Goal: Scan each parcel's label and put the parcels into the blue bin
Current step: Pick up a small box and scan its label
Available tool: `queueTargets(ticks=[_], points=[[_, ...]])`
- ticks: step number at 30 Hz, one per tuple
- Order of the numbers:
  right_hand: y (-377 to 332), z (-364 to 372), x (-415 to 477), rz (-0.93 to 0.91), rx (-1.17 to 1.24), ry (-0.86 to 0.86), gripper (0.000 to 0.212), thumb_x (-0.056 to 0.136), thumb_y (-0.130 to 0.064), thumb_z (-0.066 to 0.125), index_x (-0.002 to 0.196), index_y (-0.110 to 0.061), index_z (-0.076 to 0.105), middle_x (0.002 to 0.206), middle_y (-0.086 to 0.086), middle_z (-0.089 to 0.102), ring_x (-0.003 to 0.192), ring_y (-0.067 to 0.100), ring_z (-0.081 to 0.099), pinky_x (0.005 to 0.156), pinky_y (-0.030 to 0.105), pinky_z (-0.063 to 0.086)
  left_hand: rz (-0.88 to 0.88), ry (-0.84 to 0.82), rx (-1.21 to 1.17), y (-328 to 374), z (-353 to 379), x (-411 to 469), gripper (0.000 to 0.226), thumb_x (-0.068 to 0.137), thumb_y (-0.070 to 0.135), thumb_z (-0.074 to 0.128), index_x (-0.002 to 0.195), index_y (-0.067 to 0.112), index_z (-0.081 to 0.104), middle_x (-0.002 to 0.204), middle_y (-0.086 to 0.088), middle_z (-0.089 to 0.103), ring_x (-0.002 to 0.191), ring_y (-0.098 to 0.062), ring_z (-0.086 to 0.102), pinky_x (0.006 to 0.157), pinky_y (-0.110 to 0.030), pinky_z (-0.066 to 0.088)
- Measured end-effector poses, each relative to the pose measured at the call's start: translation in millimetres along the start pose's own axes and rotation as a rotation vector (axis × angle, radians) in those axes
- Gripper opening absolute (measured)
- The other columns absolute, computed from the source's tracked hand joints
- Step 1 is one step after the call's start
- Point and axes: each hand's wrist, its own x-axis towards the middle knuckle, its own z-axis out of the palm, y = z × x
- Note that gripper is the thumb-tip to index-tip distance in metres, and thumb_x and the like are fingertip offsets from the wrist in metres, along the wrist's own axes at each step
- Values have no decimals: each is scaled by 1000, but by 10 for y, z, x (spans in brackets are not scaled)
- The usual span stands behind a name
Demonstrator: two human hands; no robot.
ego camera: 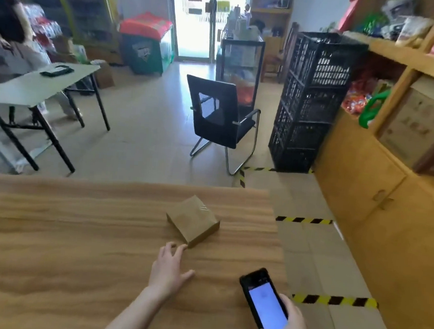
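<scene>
my left hand (168,270) lies low over the wooden table (51,242), fingers (180,249) spread and fairly straight, holding nothing. just beyond its fingertips sits the small brown parcel (192,220). the index tip is right at the box's nearest corner, and i can't tell whether it touches. my right hand (286,326), off to the right of the left and nearer to me, has its fingers wrapped round a black phone (263,301) with the lit screen facing up.

risks as i judge them: a corner is a poor thing to grab, so a push from these open fingers would likely spin or slide the box away rather than lift it. no label shows on the top face, only plain paper and a glossy patch of tape at the far corner, so the scan may fail unless the box is turned over. the phone sits near the table's right edge, and a one-handed grip could slip. the blue bin is not in view, so i can't judge the drop.

the parcel lies flat, turned diamond-wise to my reach, one corner aimed at the left hand. its top looks close to square, so i can't call a long axis.
</scene>
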Motion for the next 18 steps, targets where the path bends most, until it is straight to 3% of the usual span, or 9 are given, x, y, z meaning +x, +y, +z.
queueTargets(ticks=[3,5,7,10,13,18], points=[[-186,147,390,40,34,20,87,43,-34,77,124,-29,47,113,-8,52,101,10,55,86,32,51,-18,-61,56,17,-28,567,86,79,63,66,149,34,25,159,-8,12,147,-28,10,116,-40,27],[-266,257,591,57,32,52,92,37,-36,74,124,-32,47,112,-10,52,95,3,55,74,23,48,-32,-108,79,30,-26,902,94,76,66,67,151,37,18,161,-10,2,149,-30,-1,120,-45,16],[-340,357,746,61,34,72,93,35,-36,72,124,-35,46,110,-12,49,91,-4,52,65,14,40,-33,-162,99,40,-23,1199,102,72,70,68,152,41,11,162,-11,-7,149,-33,-9,120,-52,8],[-416,477,932,50,46,86,89,38,-28,73,122,-35,46,108,-12,47,90,-6,50,64,10,36,7,-266,177,77,-26,1532,114,68,71,71,152,44,-2,159,-15,-23,145,-41,-21,116,-61,1],[-464,535,1062,46,41,97,81,45,-15,77,119,-33,49,103,-14,48,90,-3,52,64,12,37,43,-307,281,137,-16,1702,119,71,60,75,150,45,-14,154,-19,-32,141,-47,-26,114,-66,6],[-503,558,1150,60,18,91,84,47,-9,78,125,-23,50,107,-6,50,94,9,53,66,14,38,94,-313,508,203,-38,1762,120,79,42,76,147,45,-23,153,-34,-19,141,-57,-5,107,-62,35]])
